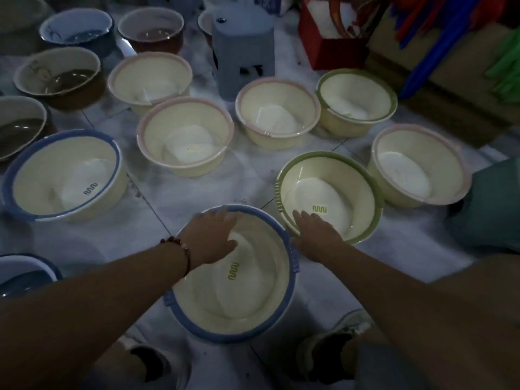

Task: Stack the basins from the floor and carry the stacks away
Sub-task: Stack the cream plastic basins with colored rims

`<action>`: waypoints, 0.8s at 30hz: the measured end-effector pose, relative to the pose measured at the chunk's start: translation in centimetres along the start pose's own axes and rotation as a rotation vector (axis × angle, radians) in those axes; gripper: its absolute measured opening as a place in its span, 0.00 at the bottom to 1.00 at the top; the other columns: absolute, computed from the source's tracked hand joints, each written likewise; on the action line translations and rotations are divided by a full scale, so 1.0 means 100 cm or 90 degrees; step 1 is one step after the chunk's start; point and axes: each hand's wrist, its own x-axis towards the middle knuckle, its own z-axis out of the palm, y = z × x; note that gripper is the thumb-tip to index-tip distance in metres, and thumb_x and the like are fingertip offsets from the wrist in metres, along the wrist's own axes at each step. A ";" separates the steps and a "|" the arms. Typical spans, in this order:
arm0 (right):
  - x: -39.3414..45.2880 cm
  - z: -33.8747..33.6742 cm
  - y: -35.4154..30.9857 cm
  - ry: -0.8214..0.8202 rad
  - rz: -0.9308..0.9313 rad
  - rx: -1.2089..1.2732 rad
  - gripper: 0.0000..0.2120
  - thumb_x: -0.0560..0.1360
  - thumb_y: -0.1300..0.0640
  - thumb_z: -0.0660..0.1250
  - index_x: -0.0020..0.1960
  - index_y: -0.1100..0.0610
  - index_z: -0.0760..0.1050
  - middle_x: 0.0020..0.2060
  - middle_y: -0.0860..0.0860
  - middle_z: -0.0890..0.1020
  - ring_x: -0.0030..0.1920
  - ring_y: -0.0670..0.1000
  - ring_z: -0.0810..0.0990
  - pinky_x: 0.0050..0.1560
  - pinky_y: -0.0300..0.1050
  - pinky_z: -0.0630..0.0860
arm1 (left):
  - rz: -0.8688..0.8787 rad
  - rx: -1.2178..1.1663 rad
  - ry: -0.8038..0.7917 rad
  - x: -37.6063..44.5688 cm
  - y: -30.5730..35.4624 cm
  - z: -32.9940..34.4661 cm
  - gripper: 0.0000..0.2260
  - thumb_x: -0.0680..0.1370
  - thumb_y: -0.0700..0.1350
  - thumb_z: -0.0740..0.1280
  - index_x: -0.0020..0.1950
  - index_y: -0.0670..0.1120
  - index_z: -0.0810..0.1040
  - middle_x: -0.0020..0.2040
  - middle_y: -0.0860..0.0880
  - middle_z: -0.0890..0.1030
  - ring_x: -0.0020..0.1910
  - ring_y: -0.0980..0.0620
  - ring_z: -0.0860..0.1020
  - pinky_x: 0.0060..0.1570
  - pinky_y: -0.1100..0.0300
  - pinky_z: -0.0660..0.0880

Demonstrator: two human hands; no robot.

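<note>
You won't find any readable words or numbers here. 3 basins carry only a wavy squiggle mark: the blue-rimmed basin (233,277), the green-rimmed basin (329,197) and the far blue-rimmed basin (63,175).

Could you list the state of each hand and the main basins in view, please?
Left hand: open, fingers on the far rim of the near blue basin.
Right hand: open, reaching into the near green basin.
Near blue basin: upright, unstacked.
Near green basin: upright, empty.
Stool: standing among the basins.
</note>
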 end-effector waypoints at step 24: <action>-0.049 -0.027 0.014 0.023 0.112 -0.095 0.34 0.81 0.37 0.52 0.81 0.49 0.45 0.80 0.54 0.46 0.79 0.62 0.47 0.76 0.61 0.48 | -0.044 -0.055 0.015 -0.055 0.010 -0.036 0.35 0.79 0.64 0.59 0.80 0.52 0.50 0.79 0.43 0.56 0.73 0.42 0.64 0.69 0.47 0.66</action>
